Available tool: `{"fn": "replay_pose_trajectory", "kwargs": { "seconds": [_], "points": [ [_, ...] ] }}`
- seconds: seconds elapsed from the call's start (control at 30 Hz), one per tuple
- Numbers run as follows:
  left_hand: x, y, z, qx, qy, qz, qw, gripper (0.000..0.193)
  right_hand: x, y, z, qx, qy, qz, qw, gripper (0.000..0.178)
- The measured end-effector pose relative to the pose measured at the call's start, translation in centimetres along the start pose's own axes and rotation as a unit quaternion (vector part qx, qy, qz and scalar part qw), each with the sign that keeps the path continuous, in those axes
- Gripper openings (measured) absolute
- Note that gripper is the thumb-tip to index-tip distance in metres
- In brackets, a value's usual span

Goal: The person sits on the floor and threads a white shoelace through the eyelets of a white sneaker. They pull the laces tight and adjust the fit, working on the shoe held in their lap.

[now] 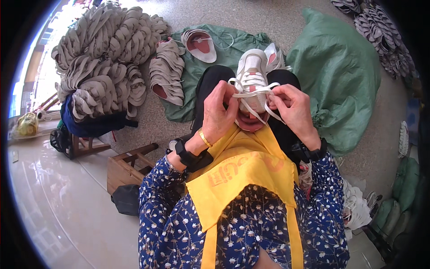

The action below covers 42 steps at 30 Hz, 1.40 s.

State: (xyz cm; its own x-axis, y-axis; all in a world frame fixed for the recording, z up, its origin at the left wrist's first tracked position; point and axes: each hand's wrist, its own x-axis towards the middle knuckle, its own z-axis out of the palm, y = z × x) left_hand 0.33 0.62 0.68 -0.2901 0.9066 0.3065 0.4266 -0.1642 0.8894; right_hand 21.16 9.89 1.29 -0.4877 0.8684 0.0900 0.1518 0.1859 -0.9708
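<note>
Between my knees rests a white shoe upper (251, 67) with pink parts, its toe pointing away from me. White shoelaces (253, 82) run crosswise over its tongue. My left hand (219, 109) pinches the lace on the left side of the opening. On the right, my right hand (292, 107) has its fingertips closed on the lace, and a loose length hangs between the hands. The pinched lace ends are partly hidden by my fingers. A yellow apron (242, 175) lies over my lap, just below the shoe upper.
Stacked grey shoe uppers (98, 62) fill the far left. A smaller stack (166, 71) and a single upper (199, 46) lie by a green sack (179, 112) on the floor. A full green sack (336, 76) stands at right. A wooden stool (130, 166) is at left.
</note>
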Motion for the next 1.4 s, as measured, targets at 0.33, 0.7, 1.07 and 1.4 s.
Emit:
{"fn": "replay_pose_trajectory", "kwargs": {
  "seconds": [0.33,0.7,1.07,1.4],
  "points": [
    [-0.4,-0.2,-0.3,0.016,0.031,0.004,0.999,0.014,-0.3,0.3,0.0,-0.234,0.058,-0.103,0.965,0.009],
    [-0.1,-0.6,0.3,0.035,0.043,0.022,0.998,0.012,0.2,0.3,-0.8,-0.198,-0.008,-0.076,0.977,0.013],
    [-0.7,0.3,-0.7,0.065,-0.035,-0.062,0.995,0.013,-0.1,2.1,-1.5,-0.024,-0.056,0.012,0.998,0.007],
    [-1.4,0.9,-1.5,0.122,-0.035,0.008,0.992,0.017,-0.4,2.4,-1.4,-0.073,-0.041,-0.089,0.993,0.008]
  ]
}}
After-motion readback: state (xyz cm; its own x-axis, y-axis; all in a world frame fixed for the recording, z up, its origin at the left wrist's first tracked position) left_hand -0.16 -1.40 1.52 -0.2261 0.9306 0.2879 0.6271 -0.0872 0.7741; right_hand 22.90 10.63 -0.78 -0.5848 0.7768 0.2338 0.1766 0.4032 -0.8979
